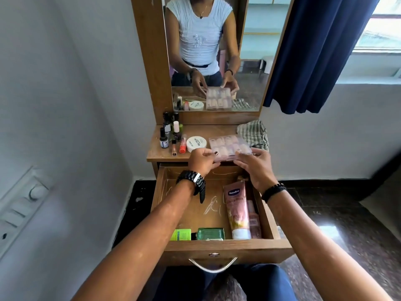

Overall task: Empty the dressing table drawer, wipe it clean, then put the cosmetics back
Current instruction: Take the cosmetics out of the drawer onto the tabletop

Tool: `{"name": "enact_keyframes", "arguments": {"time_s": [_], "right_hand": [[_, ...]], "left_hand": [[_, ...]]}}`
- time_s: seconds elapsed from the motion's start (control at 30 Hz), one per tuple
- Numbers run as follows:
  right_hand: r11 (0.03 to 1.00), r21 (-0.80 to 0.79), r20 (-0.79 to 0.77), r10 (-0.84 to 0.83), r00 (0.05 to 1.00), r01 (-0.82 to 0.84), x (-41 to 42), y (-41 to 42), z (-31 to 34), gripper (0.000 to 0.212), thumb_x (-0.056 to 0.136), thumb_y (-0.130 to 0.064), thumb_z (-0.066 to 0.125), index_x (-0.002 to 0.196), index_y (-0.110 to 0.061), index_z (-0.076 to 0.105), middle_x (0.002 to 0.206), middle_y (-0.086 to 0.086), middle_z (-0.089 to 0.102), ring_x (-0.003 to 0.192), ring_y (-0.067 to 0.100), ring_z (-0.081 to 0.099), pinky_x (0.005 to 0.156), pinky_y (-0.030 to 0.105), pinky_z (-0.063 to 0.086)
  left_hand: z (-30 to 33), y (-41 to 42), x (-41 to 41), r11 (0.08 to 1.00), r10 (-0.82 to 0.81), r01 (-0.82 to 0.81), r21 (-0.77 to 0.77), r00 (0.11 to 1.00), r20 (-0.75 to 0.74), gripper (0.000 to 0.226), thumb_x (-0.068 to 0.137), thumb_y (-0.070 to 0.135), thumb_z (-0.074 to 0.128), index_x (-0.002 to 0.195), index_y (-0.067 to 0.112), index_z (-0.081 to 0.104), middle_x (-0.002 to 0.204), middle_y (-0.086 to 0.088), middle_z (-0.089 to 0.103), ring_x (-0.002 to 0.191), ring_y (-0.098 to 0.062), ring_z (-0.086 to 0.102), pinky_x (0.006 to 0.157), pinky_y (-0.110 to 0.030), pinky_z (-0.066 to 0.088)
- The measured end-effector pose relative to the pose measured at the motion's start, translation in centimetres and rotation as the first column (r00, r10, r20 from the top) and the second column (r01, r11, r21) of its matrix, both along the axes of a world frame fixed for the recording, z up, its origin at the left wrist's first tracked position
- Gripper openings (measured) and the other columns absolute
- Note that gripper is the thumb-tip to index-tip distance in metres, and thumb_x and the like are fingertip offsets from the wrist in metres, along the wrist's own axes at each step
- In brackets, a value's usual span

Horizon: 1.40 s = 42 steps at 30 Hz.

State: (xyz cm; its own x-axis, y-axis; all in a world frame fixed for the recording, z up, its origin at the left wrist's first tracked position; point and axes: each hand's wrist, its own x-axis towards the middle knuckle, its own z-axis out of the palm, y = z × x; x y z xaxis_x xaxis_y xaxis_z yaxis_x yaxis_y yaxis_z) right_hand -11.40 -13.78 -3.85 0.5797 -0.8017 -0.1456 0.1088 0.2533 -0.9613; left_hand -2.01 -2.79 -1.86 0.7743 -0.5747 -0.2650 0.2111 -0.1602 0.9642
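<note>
White wall and a switch panel (20,206) on the far left; wooden dressing table (219,129) with mirror (217,51) centre, navy curtain (314,51) and window to the right, dark polished floor below.

Tabletop, left end: cluster of small nail polish bottles (170,132), upright, tight together. Just beside them a red-capped tube (183,146) and a small clear vial (174,148), then a round white tub (196,144). These look already taken out.

Left hand (201,160): fingers curled, pinching the near left edge of a clear box of press-on nails (229,146). Box sits at the front edge of the tabletop, above the drawer's back; cannot tell whether it rests on the wood or is just off it. Right hand (255,167): fingers bent round the box's near right corner. Both hands carry it together.

Drawer (217,246), pulled open. Floor mostly bare on the left, with pale scratch marks. Front left: green box (181,234), then a green glass bottle (211,233) lying flat. Right side: pink Vaseline tube (237,213) lying lengthwise, a smaller pink bottle (254,222) touching its right side. Something dark at the back right corner, too hidden to name.

Checked cloth (253,133) bunched at the tabletop's right end, untouched.

Judgement: emptying roughly half done. At least four items left to lift out; wiping and restocking not yet begun.
</note>
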Motion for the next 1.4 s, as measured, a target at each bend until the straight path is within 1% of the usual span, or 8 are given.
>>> {"name": "enact_keyframes", "arguments": {"time_s": [0.13, 0.27, 0.5, 0.67, 0.8, 1.2, 1.3, 1.4], "right_hand": [[0.995, -0.072, -0.068, -0.073, 0.995, 0.068, 1.5, -0.7, -2.2, 0.051, 0.074, -0.014, 0.079, 0.112, 0.004, 0.050, 0.108, 0.028, 0.064, 0.090, 0.025, 0.071, 0.079, 0.038, 0.059], [0.924, -0.383, -0.346, -0.156, 0.925, 0.012, 1.9, -0.2, -3.3, 0.043, 0.073, -0.044, 0.076, 0.097, -0.025, 0.045, 0.081, 0.006, 0.072, 0.060, 0.016, 0.072, 0.068, 0.045, 0.060], [0.696, -0.703, -0.462, -0.290, 0.838, -0.147, 2.5, -0.5, -3.1, 0.044, 0.082, -0.046, 0.066, 0.102, -0.012, 0.047, 0.083, 0.008, 0.064, 0.072, 0.025, 0.064, 0.064, 0.036, 0.053], [0.550, -0.797, -0.495, -0.361, 0.790, -0.248, 3.2, -0.5, -2.8, 0.046, 0.087, -0.049, 0.058, 0.111, -0.011, 0.048, 0.085, 0.013, 0.067, 0.079, 0.030, 0.065, 0.068, 0.040, 0.054], [0.509, -0.815, -0.495, -0.366, 0.788, -0.276, 4.4, -0.3, -2.5, 0.035, 0.091, -0.042, 0.056, 0.112, -0.013, 0.055, 0.088, 0.012, 0.068, 0.082, 0.029, 0.065, 0.066, 0.034, 0.050], [0.569, -0.748, -0.568, -0.282, 0.773, -0.342, 3.6, -2.6, -1.6, 0.034, 0.093, -0.014, 0.049, 0.125, -0.009, 0.057, 0.101, 0.017, 0.067, 0.094, 0.030, 0.064, 0.079, 0.035, 0.050], [0.626, -0.720, -0.507, -0.181, 0.843, -0.298, 1.9, -1.9, -1.6, 0.038, 0.091, -0.011, 0.054, 0.129, -0.014, 0.056, 0.077, 0.007, 0.068, 0.059, 0.005, 0.062, 0.059, 0.019, 0.050], [0.671, -0.683, -0.505, -0.147, 0.851, -0.289, -0.9, -0.3, -2.1, 0.021, 0.090, -0.013, 0.060, 0.109, -0.010, 0.066, 0.077, 0.006, 0.069, 0.049, 0.000, 0.055, 0.049, 0.008, 0.043]], "left_hand": [[-1.8, 0.3, 0.5, 0.997, 0.038, -0.053, 0.059, 0.972, 0.234, 0.034, 0.083, -0.003, 0.061, 0.117, -0.003, 0.056, 0.117, -0.018, 0.061, 0.105, -0.024, 0.059, 0.093, -0.038, 0.051], [-2.5, 0.7, 0.4, 0.991, 0.008, -0.062, 0.123, 0.919, 0.394, 0.035, 0.086, 0.001, 0.057, 0.121, 0.004, 0.053, 0.124, -0.009, 0.059, 0.112, -0.020, 0.058, 0.088, -0.024, 0.047], [-3.9, 0.3, 0.2, 0.986, -0.036, -0.060, 0.155, 0.834, 0.551, 0.020, 0.084, 0.000, 0.053, 0.098, 0.012, 0.059, 0.122, -0.007, 0.059, 0.120, -0.019, 0.054, 0.092, -0.024, 0.046], [-3.7, 0.1, 0.1, 0.922, -0.298, -0.031, 0.386, 0.579, 0.759, 0.033, 0.091, 0.005, 0.047, 0.124, 0.007, 0.051, 0.135, -0.007, 0.048, 0.128, -0.021, 0.041, 0.107, -0.029, 0.033], [-3.9, -0.9, 0.3, 0.789, -0.526, -0.090, 0.607, 0.412, 0.744, 0.050, 0.092, 0.009, 0.044, 0.140, 0.003, 0.031, 0.151, -0.012, 0.028, 0.135, -0.029, 0.026, 0.113, -0.035, 0.028], [-3.6, -1.9, 0.2, 0.795, -0.547, -0.053, 0.604, 0.369, 0.752, 0.050, 0.093, 0.016, 0.043, 0.141, 0.008, 0.030, 0.148, -0.009, 0.034, 0.128, -0.030, 0.032, 0.107, -0.039, 0.034], [-3.8, -0.8, -0.9, 0.846, -0.493, 0.001, 0.533, 0.381, 0.782, 0.045, 0.094, 0.014, 0.041, 0.138, 0.009, 0.036, 0.142, -0.007, 0.040, 0.125, -0.027, 0.036, 0.105, -0.036, 0.032], [-4.6, 0.5, -2.3, 0.856, -0.482, 0.109, 0.505, 0.523, 0.703, 0.044, 0.094, 0.012, 0.038, 0.138, 0.011, 0.037, 0.139, -0.008, 0.043, 0.125, -0.028, 0.038, 0.104, -0.037, 0.033]]}}
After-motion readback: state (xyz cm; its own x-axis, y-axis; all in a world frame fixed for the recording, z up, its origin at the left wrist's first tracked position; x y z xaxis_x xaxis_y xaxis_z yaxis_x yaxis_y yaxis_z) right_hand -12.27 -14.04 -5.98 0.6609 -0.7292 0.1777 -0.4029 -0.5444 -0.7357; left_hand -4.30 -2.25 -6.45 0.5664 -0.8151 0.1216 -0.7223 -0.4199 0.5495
